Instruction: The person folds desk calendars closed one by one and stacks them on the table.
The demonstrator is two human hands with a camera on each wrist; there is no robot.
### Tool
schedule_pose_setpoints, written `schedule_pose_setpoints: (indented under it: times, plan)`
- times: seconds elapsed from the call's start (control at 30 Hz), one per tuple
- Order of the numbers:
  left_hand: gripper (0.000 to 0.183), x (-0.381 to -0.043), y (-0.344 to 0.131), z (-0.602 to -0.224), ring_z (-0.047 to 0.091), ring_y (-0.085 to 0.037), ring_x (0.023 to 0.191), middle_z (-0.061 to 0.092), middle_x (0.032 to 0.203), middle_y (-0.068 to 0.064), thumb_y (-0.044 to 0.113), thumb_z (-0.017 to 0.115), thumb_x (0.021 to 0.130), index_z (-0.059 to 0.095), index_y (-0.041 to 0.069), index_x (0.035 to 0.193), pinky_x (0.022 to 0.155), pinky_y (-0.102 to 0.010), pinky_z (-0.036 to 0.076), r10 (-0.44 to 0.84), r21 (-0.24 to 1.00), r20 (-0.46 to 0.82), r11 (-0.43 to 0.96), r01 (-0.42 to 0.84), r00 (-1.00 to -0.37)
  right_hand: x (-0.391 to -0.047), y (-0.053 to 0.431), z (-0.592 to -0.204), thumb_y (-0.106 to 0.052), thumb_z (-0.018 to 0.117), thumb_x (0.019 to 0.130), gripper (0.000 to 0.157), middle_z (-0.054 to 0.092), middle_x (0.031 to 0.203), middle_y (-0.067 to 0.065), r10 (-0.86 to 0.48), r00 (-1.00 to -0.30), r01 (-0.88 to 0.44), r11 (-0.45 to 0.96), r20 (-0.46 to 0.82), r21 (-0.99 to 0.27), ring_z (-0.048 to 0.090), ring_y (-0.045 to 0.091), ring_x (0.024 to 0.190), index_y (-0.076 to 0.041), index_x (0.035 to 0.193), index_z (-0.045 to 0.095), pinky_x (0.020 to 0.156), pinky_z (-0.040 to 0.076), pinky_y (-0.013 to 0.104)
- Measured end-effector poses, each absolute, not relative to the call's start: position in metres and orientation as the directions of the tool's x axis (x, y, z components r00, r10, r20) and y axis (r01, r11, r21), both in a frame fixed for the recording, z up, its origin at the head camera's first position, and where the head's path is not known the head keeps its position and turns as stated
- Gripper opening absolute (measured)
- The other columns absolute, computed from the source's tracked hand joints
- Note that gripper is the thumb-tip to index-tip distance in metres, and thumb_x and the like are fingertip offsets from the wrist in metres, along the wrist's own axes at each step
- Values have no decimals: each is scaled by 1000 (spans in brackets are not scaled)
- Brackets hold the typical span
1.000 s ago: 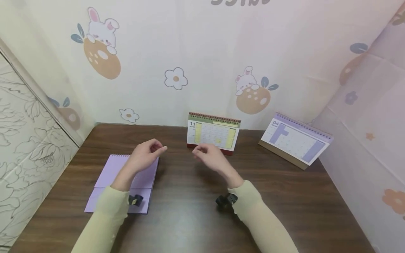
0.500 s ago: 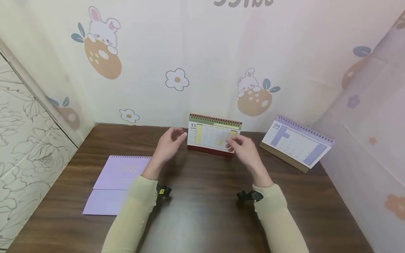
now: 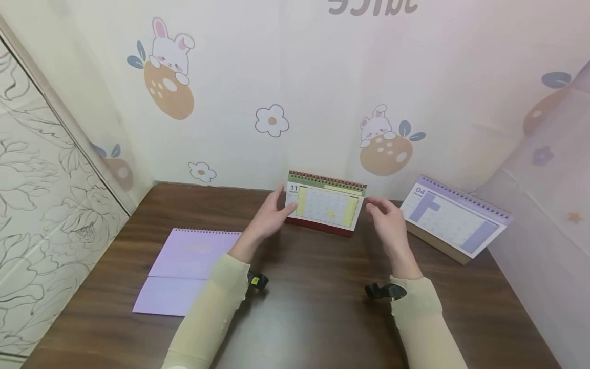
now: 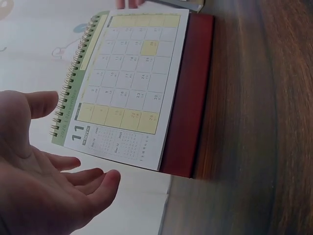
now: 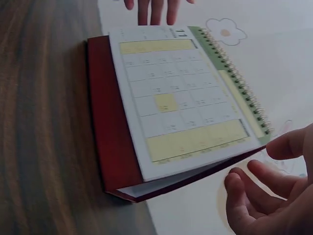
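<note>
A desk calendar with a green header, a page marked 11 and a dark red base stands upright at the back of the table. My left hand is at its left edge, fingers loosely bent and thumb apart; the left wrist view has this hand beside the calendar, holding nothing. At the other side is my right hand. In the right wrist view its thumb tip lies close to the calendar's upper corner, and whether it touches I cannot tell. The fingers there curve behind the edge without a grip.
A purple-topped desk calendar marked 04 stands at the right, near the right hand. A lilac calendar lies at the left, partly under the left arm. Behind the wooden table hangs a printed curtain.
Both hands have moved right and spread apart, from above the table's middle to either side of the calendar marked 11. The calendars have stayed in place while the head view shifted slightly.
</note>
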State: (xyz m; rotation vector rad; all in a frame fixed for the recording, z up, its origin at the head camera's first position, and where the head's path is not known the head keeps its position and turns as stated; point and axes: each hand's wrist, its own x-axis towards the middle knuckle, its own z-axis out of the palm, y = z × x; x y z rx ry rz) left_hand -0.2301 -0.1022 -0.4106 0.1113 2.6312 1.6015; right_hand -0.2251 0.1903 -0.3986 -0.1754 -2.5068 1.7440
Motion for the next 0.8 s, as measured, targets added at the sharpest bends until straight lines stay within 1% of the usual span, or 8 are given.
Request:
schedule_pose_setpoints:
  times: [0.13, 0.23, 0.4, 0.47, 0.63, 0.73, 0.8]
  plan:
    - [76, -228, -100, -414, 16, -24, 150, 21, 164, -6, 41, 57, 100, 20, 13, 160, 117, -53, 18, 96, 904, -45, 427, 1, -994, -222, 189, -404, -29, 51, 104, 47, 55, 138, 20, 82, -996, 60, 394, -30, -917, 57, 39, 119, -3, 143, 52, 100, 44, 48]
    - [72, -229, -100, -414, 24, -24, 148, 30, 161, -6, 38, 58, 100, 23, 16, 159, 116, -54, 20, 119, 921, -37, 390, 13, -992, -223, 185, -406, -31, 52, 103, 49, 57, 136, 20, 85, -996, 72, 413, -40, -908, 59, 38, 117, -3, 143, 52, 99, 45, 47]
    - [67, -230, -101, -415, 34, -25, 142, 42, 153, -6, 36, 59, 100, 29, 19, 157, 114, -56, 24, 140, 922, -7, 383, 47, -990, -226, 180, -411, -27, 55, 103, 44, 60, 132, 19, 108, -994, 56, 420, -12, -906, 62, 35, 112, -2, 139, 56, 96, 46, 46]
    - [66, -228, -103, -414, 34, -25, 142, 42, 153, -6, 37, 59, 100, 31, 18, 157, 114, -56, 25, 130, 916, -18, 399, 36, -991, -225, 178, -413, -24, 56, 102, 42, 61, 130, 19, 115, -993, 52, 415, -4, -908, 62, 36, 110, -2, 138, 57, 94, 47, 45]
    - [64, -226, -106, -414, 37, -26, 141, 42, 153, -6, 37, 58, 100, 32, 18, 156, 113, -55, 28, 131, 916, -43, 401, 14, -990, -225, 176, -415, -21, 56, 102, 41, 60, 133, 19, 118, -993, 75, 404, -30, -912, 62, 35, 111, -1, 139, 57, 95, 47, 44]
    - [65, -230, -104, -415, 36, -25, 142, 40, 155, -6, 37, 58, 100, 31, 16, 156, 113, -54, 27, 138, 917, -21, 397, 36, -990, -226, 177, -413, -21, 55, 103, 43, 59, 135, 19, 125, -992, 72, 402, -23, -913, 62, 34, 111, -1, 141, 55, 96, 47, 45]
    - [67, -232, -102, -415, 35, -25, 142, 38, 155, -8, 37, 58, 100, 30, 15, 157, 114, -53, 27, 141, 912, 4, 405, 61, -990, -227, 177, -413, -22, 55, 103, 46, 54, 141, 18, 131, -991, 65, 396, -14, -916, 62, 34, 112, -3, 144, 51, 97, 47, 45]
